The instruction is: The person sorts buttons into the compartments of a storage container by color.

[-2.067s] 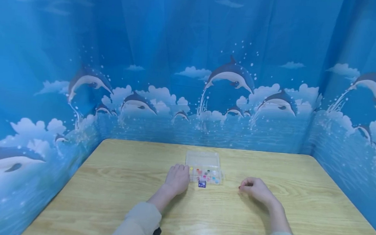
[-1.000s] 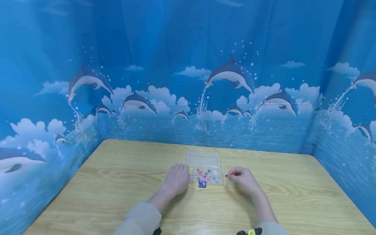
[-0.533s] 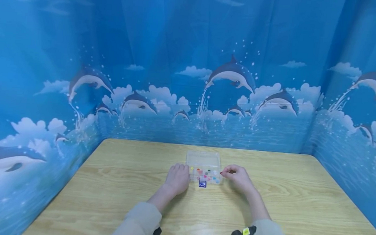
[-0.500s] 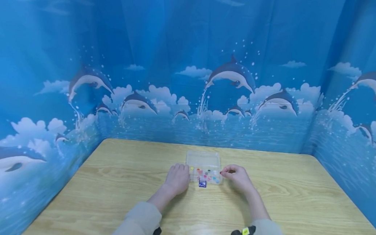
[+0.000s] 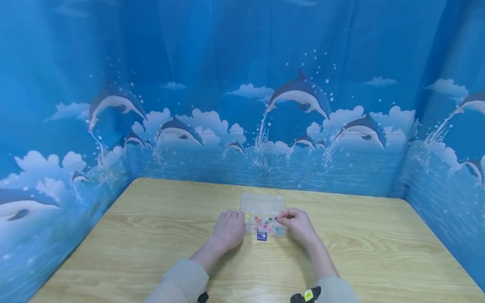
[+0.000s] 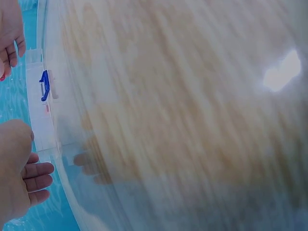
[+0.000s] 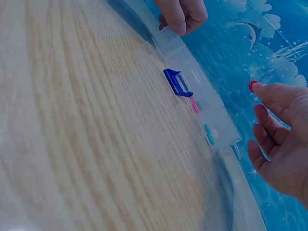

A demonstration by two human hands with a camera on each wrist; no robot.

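A clear compartment box [image 5: 279,231] stands on the table with its lid [image 5: 262,203] raised at the back. Small coloured pieces lie inside it, yellow, red, pink, dark and light blue. A blue latch [image 7: 177,83] hangs at its front wall. My left hand [image 5: 229,229] grips the left end of the box, its fingertips at the corner in the right wrist view. My right hand [image 5: 298,226] is over the box's right rear part. Between thumb and forefinger it pinches a small round red button [image 7: 252,85], with the other fingers loosely bent.
The wood-grain table [image 5: 155,248] extends around the box on all sides. A blue dolphin-print curtain [image 5: 214,74] encloses its back and sides. Black wrist cameras sit at both sleeves; the right one [image 5: 304,301] carries a yellow label.
My right hand has moved left with the red button, from the bare table right of the box to above its right part. The left hand and box have stayed put.
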